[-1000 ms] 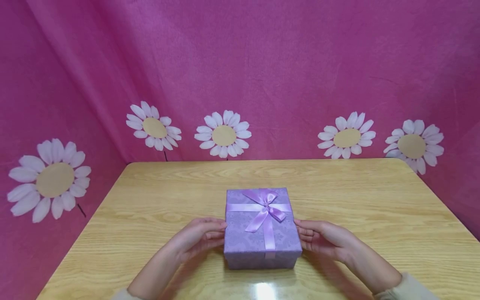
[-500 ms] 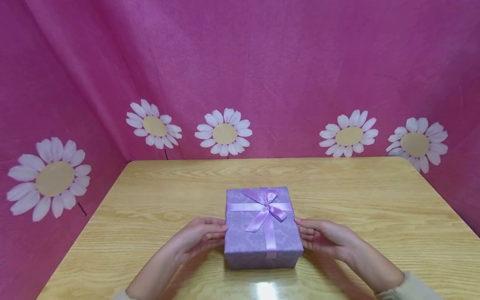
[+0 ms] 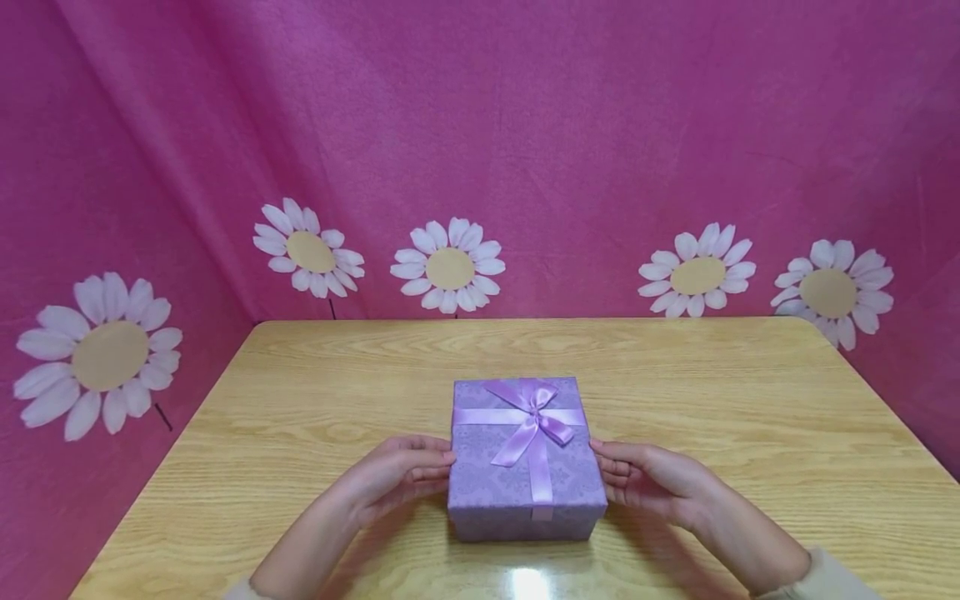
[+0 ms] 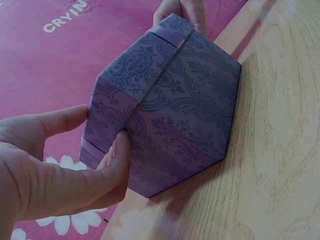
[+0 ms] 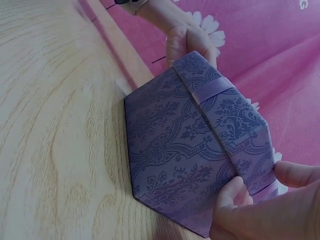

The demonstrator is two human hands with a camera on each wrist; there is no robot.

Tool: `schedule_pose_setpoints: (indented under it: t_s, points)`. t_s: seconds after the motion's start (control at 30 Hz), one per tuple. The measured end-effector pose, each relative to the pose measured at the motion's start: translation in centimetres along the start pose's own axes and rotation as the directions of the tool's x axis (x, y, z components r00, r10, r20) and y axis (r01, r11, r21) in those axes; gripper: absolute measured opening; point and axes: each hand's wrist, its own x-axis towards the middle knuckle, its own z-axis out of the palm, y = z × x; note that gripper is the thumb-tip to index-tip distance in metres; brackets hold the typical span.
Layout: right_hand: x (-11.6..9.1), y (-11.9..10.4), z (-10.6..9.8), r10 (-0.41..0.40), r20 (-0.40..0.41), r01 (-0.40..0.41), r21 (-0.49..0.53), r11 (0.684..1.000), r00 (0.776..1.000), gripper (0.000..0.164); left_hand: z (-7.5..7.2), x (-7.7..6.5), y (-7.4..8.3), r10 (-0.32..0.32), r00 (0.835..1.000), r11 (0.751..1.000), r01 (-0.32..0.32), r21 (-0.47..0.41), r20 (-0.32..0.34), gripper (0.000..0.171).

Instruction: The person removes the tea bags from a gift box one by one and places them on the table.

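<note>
A square lilac gift box with a damask pattern sits on the wooden table, its lid on. Satin ribbon crosses the lid and is tied in a bow. On the box's left side my left hand holds it, one digit at the lid's top edge and fingertips at its lower rim. My right hand grips the opposite side the same way; in the right wrist view its bent fingers meet the lid's lower rim. The box's far side is hidden in the head view.
The light wood table has rounded far corners. A pink cloth printed with white daisies hangs behind it and along both sides. Glare shows on the tabletop near the front.
</note>
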Motion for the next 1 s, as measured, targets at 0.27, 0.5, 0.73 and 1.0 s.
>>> schedule_pose_setpoints:
  t_s: [0.27, 0.5, 0.73, 1.0]
  points:
    - [0.0, 0.0, 0.1, 0.004, -0.009, -0.004, -0.012, 1.000, 1.000, 0.015, 0.1, 0.1, 0.2, 0.002, 1.000, 1.000, -0.002, 0.004, 0.001, 0.044]
    - [-0.1, -0.2, 0.1, -0.005, -0.001, 0.005, -0.010, 1.000, 1.000, 0.017, 0.2, 0.1, 0.6, 0.001, 1.000, 1.000, -0.001, 0.001, -0.008, 0.044]
    - [-0.2, -0.3, 0.3, -0.003, -0.027, 0.003, -0.008, 1.000, 1.000, 0.018, 0.4, 0.0, 1.0, -0.014, 1.000, 1.000, 0.014, 0.010, -0.025, 0.048]
    - [-0.3, -0.8, 0.4, -0.006, -0.027, 0.006, -0.020, 1.000, 1.000, 0.020, 0.4, 0.1, 1.2, 0.013, 1.000, 1.000, -0.013, 0.009, -0.008, 0.044]
